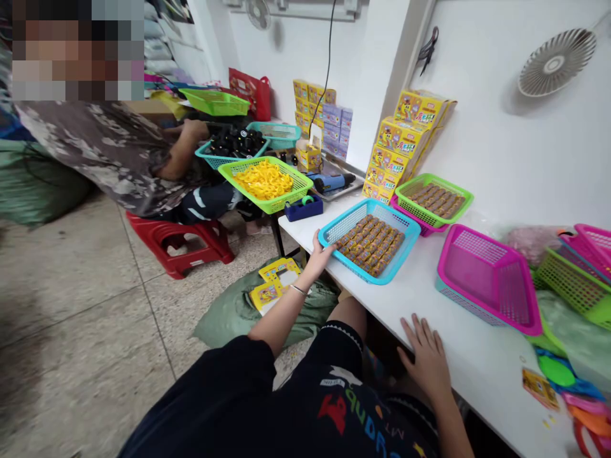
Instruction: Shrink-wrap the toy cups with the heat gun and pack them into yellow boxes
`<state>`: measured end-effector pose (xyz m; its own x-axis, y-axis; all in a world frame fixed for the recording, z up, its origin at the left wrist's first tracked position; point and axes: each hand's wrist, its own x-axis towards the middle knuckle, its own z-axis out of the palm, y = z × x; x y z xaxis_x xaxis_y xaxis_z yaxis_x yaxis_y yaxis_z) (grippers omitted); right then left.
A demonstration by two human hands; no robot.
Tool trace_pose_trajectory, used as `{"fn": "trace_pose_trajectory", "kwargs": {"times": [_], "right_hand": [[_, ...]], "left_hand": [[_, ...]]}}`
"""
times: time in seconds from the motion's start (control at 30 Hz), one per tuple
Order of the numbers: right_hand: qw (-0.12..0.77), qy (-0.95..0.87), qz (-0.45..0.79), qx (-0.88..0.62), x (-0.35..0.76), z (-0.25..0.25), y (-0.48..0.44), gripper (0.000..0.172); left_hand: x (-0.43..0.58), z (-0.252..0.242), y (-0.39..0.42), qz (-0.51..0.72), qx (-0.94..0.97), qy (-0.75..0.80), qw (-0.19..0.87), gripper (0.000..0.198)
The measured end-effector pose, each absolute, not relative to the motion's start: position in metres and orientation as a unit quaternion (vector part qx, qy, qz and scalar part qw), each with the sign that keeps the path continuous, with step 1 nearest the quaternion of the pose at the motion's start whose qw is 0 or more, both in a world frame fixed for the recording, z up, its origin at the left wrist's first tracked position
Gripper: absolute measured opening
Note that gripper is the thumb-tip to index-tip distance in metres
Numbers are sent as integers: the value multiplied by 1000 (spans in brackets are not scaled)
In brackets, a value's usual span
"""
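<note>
My left hand [321,256] grips the near left corner of a blue plastic basket [405,253] on the white table. Inside the basket lie rows of small brown-and-yellow wrapped rolls [372,245]. My right hand [426,356] rests flat on the table's near edge with its fingers spread, holding nothing. To the right of the blue basket is a magenta basket [470,280] with a blue one beneath it. Behind, a green basket [465,208] with more of the same rolls is stacked on a magenta one.
Yellow printed boxes [391,152] are piled against the wall. At left, a person sits on a red stool [179,238] near a green basket of yellow parts [264,181]. A blue tape dispenser [303,208] stands at the table's corner; a green sack [229,318] lies below.
</note>
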<state>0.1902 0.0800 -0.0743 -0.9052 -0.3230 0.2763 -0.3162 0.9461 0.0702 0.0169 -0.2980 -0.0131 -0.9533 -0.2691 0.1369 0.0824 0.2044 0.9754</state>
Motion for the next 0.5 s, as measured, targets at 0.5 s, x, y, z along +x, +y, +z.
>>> {"fn": "trace_pose_trajectory", "kwargs": {"times": [0.5], "right_hand": [[134, -975, -11, 179, 186, -79, 92, 57]], "left_hand": [[-7, -15, -335, -499, -28, -859, 112, 38]]}}
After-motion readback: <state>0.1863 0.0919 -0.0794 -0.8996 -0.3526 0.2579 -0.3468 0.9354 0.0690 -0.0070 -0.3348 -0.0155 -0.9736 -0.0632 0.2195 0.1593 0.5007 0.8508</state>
